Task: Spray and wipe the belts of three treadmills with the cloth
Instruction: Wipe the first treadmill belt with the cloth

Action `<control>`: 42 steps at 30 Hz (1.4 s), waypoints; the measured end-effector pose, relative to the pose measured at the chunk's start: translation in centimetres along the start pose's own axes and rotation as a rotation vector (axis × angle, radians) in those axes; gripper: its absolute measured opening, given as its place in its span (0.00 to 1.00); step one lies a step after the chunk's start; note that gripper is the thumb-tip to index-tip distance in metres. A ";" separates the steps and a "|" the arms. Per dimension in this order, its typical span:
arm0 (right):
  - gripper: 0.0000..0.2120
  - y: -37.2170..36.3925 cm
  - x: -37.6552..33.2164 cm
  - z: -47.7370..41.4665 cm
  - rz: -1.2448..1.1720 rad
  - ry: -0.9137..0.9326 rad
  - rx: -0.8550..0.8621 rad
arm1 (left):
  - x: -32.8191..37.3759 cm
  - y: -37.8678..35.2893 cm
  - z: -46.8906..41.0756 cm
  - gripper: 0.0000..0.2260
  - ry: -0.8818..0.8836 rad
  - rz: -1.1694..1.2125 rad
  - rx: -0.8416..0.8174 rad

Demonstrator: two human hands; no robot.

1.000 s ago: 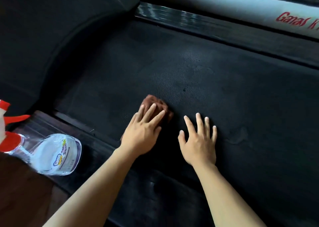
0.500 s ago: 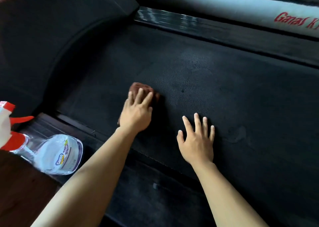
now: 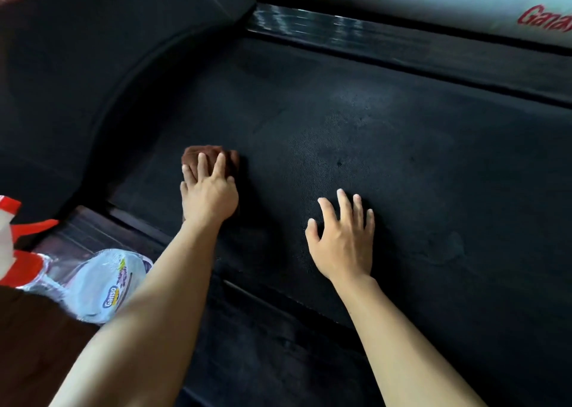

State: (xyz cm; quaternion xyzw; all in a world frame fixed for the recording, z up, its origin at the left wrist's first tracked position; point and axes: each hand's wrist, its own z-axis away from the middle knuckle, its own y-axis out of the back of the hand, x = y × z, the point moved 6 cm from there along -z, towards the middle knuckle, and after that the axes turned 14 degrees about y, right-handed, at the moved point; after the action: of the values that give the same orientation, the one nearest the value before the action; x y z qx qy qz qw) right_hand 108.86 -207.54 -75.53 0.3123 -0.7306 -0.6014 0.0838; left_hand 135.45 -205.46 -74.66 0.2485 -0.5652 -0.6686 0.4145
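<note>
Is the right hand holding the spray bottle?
No: the right hand rests flat on the belt, while the spray bottle lies apart.

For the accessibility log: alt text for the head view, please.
A person's left hand presses a brown cloth onto a black treadmill belt, while the right hand rests spread beside it. A spray bottle lies at the left edge.

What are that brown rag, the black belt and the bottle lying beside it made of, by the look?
Brown rag: soft fabric, perhaps microfibre; it bunches up under the left hand. Black belt: matte, likely rubber-coated weave; a fine grid texture shows where light falls. Bottle: clear glossy plastic, see-through with bright highlights; its trigger looks red plastic.
</note>
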 end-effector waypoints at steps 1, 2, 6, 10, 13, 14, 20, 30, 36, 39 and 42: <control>0.23 -0.2 -0.2 -0.5 -0.007 0.015 -0.005 | 0.7 0.0 -0.8 0.27 -0.002 -0.011 -0.007; 0.23 -0.3 -0.3 -1.0 -0.013 0.030 -0.012 | 1.5 0.0 -1.5 0.27 -0.016 -0.019 -0.011; 0.24 -0.6 -0.3 -3.6 -0.028 0.054 -0.031 | 5.7 -1.0 -1.8 0.28 -0.295 -0.077 0.009; 0.24 -1.2 0.0 -6.3 -0.033 0.070 -0.069 | 4.9 -2.2 2.5 0.28 -0.475 -0.088 -0.009; 0.25 -1.8 -0.2 -8.1 -0.027 0.108 -0.088 | 0.3 -1.8 3.2 0.28 -0.284 -0.054 0.060; 0.25 -2.0 -0.3 -8.7 -0.030 0.121 -0.090 | -1.2 -1.6 2.5 0.27 -0.200 -0.048 0.088; 0.25 -3.9 -1.3 -11.0 -0.059 0.159 -0.154 | -5.2 0.7 -1.7 0.27 0.353 0.090 0.089; 0.25 -4.9 -1.6 -11.1 -0.044 0.164 -0.131 | -1.9 3.0 -10.2 0.27 0.387 0.083 0.077; 0.24 -4.9 -1.6 -11.2 -0.042 0.152 -0.134 | 4.9 0.5 -8.8 0.28 -0.208 -0.052 0.055; 0.26 -4.8 -1.6 -11.2 -0.050 0.144 -0.118 | 4.6 -0.3 -3.7 0.27 -0.252 -0.005 0.064; 0.26 -4.7 -1.6 -11.2 -0.055 0.148 -0.105 | 0.6 -0.2 -1.5 0.27 -0.087 0.010 0.097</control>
State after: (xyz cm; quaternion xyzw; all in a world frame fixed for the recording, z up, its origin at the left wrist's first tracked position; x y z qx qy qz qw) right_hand 117.37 -216.28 -76.55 0.3712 -0.6811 -0.6160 0.1373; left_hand 136.25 -206.75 -75.12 0.2361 -0.6156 -0.6487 0.3802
